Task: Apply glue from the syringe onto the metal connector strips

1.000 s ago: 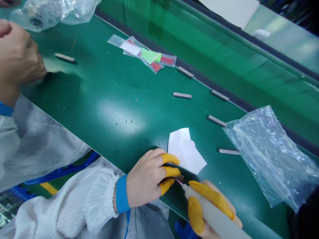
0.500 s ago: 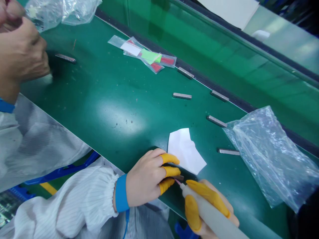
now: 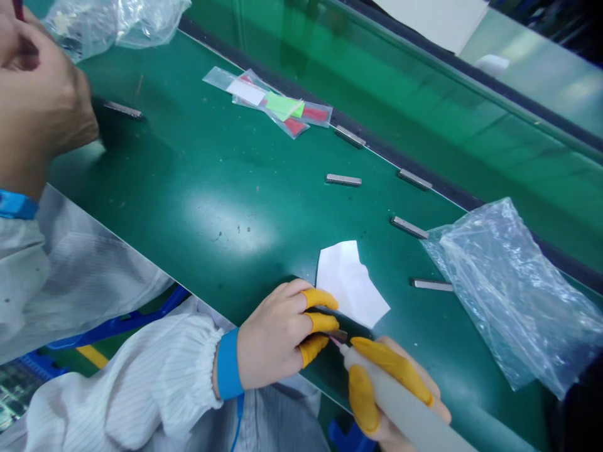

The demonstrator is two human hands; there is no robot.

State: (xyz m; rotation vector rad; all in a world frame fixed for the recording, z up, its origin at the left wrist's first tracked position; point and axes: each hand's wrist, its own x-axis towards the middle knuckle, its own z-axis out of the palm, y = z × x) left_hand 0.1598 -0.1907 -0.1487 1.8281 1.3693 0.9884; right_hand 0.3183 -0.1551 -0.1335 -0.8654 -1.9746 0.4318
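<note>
My left hand (image 3: 277,336), in yellow finger cots and a blue wrist strap, is closed on a narrow strip-shaped part (image 3: 340,335) at the table's near edge. Its fingers hide most of that part; a brownish end sticks out. Gripped in my right hand (image 3: 393,376), also in yellow finger cots, is a white glue bottle (image 3: 400,402) with a thin pink needle tip (image 3: 335,342). The tip points left and meets the part beside my left fingertips; whether it touches I cannot tell. Just beyond my left fingers lies a torn piece of white paper (image 3: 351,282).
Several slim connectors, one of them a connector (image 3: 343,180) mid-table, lie on the green table (image 3: 198,157). A clear plastic bag (image 3: 513,289) is at right. Small bags with red contents (image 3: 282,107) lie by the back ledge. A co-worker's hand (image 3: 51,94) is at upper left.
The co-worker's hand and wrist at the left have shifted slightly to the right and down. My two hands, the bottle and the part look almost unmoved.
</note>
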